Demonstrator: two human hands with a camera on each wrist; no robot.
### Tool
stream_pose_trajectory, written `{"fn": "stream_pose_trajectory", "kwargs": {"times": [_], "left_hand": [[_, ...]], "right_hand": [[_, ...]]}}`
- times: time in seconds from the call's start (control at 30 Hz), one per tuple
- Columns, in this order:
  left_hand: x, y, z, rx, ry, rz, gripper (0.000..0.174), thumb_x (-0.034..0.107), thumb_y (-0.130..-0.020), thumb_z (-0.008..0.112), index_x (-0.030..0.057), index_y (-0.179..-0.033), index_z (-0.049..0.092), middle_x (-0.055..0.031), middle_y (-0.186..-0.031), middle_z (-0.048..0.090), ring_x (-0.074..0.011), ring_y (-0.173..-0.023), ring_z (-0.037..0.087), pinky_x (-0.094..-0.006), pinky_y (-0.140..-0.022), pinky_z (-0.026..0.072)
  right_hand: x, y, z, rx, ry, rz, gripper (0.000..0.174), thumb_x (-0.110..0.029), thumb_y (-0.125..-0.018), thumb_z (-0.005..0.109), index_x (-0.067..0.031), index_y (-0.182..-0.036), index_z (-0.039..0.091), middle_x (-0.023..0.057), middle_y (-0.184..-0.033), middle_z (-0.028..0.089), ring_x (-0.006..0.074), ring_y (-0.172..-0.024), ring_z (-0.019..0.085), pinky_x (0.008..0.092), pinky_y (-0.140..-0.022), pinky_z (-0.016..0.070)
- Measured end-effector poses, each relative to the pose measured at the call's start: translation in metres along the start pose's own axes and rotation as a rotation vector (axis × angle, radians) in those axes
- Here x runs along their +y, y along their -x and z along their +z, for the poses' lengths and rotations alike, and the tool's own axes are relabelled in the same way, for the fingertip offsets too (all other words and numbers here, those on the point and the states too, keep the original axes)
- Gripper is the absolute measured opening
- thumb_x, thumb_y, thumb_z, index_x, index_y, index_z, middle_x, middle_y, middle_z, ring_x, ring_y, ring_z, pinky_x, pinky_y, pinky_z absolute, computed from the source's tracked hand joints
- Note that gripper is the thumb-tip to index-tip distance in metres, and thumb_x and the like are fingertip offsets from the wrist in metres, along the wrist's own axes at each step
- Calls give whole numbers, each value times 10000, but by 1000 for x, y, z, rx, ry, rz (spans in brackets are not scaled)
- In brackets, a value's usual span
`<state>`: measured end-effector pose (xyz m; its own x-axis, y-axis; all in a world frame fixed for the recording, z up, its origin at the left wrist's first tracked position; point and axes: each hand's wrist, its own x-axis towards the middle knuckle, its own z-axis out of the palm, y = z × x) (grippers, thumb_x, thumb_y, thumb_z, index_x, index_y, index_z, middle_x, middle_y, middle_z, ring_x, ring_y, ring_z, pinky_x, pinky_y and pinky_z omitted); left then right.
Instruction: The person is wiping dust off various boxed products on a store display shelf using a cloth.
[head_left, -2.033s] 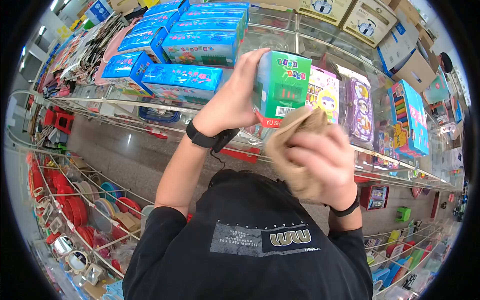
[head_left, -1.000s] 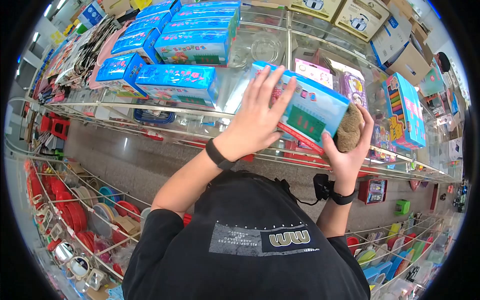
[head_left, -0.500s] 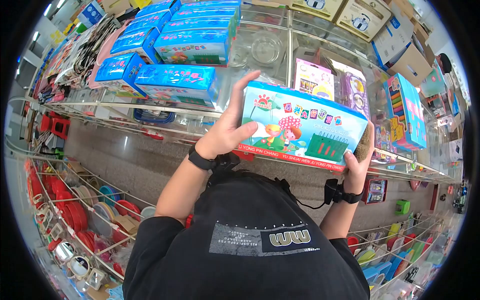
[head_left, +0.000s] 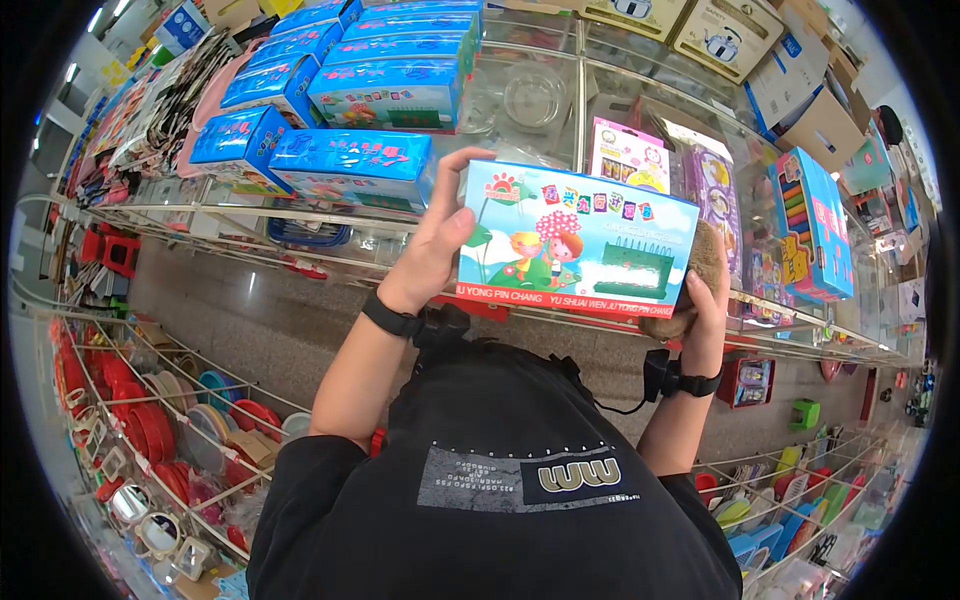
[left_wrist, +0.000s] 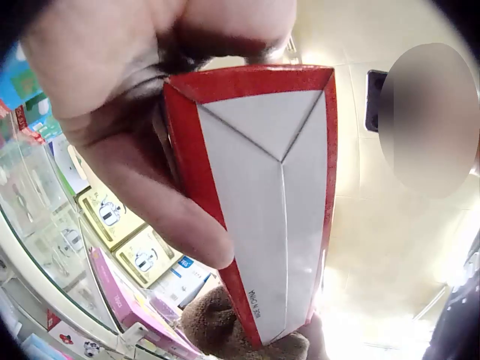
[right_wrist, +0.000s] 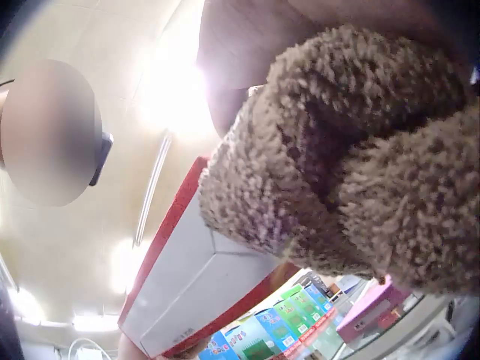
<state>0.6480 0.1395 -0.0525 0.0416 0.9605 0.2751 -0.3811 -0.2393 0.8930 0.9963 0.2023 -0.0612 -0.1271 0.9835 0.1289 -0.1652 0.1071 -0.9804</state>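
I hold a long blue toy box [head_left: 575,240] with a cartoon picture facing up, level over the front edge of a glass shelf [head_left: 300,255]. My left hand [head_left: 437,240] grips its left end, thumb on top. My right hand [head_left: 708,300] holds a brown fuzzy cloth [head_left: 700,262] pressed against the box's right end. The left wrist view shows the box's white, red-edged underside [left_wrist: 270,202] with my fingers [left_wrist: 150,172] curled round it and the cloth [left_wrist: 225,330] beyond. In the right wrist view the cloth [right_wrist: 352,172] fills most of the frame, with the box [right_wrist: 202,285] below it.
Several matching blue boxes [head_left: 370,90] are stacked on the shelf to the left. Pink [head_left: 630,155] and purple [head_left: 712,190] packs and an upright blue box [head_left: 815,225] stand to the right. Kettle cartons [head_left: 720,35] sit behind. Wire racks of red plasticware [head_left: 130,400] stand lower left.
The box went from upright, being wiped by the cloth, to lying flat with its picture up. It has since shifted slightly left and toward the shelf, both hands still on its ends.
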Motion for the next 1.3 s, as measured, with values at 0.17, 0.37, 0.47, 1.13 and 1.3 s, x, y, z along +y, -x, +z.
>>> {"fn": "stream_pose_trajectory", "kwargs": {"times": [0.17, 0.37, 0.47, 1.13, 1.3], "left_hand": [[-4, 0, -5, 45, -12, 37, 721, 366, -1043, 656, 126, -1609, 280, -133, -1474, 491, -231, -1334, 569, -385, -1107, 480], [-12, 0, 2, 32, -96, 2, 704, 297, -1032, 656, 122, -1604, 284, -137, -1450, 515, -224, -1296, 570, -391, -1112, 464], [-18, -1, 4, 35, -102, 51, 703, 280, -1026, 656, 119, -1601, 284, -155, -1430, 537, -226, -1304, 568, -388, -1112, 464], [-18, -7, 18, -36, -241, 64, 756, 308, -1041, 695, 81, -1618, 261, -123, -1525, 451, -254, -1462, 452, -410, -1213, 371], [-21, -13, 15, -112, -263, 109, 732, 80, -1021, 683, 88, -1613, 254, -132, -1526, 482, -231, -1444, 494, -389, -1205, 422]], "right_hand": [[-8, -15, -6, 153, 35, -93, 593, -55, -963, 672, 44, -1520, 494, 176, -1419, 640, 270, -1279, 660, 406, -1093, 542], [-44, -31, 37, 311, 238, -510, 492, -34, -981, 688, 19, -1450, 548, 154, -1348, 672, 265, -1229, 675, 407, -1088, 542], [-34, -34, 52, 117, 575, -513, 496, -68, -895, 766, 10, -1364, 621, 165, -1335, 679, 291, -1240, 660, 436, -1086, 508], [-39, -4, 120, -30, 951, -834, 681, -128, -619, 945, -128, -1279, 775, 141, -1216, 661, 365, -1065, 664, 476, -912, 563], [-44, 5, 152, -189, 907, -1034, 493, -166, -727, 775, -193, -1218, 799, 95, -1181, 664, 347, -1004, 655, 456, -841, 586]]}}
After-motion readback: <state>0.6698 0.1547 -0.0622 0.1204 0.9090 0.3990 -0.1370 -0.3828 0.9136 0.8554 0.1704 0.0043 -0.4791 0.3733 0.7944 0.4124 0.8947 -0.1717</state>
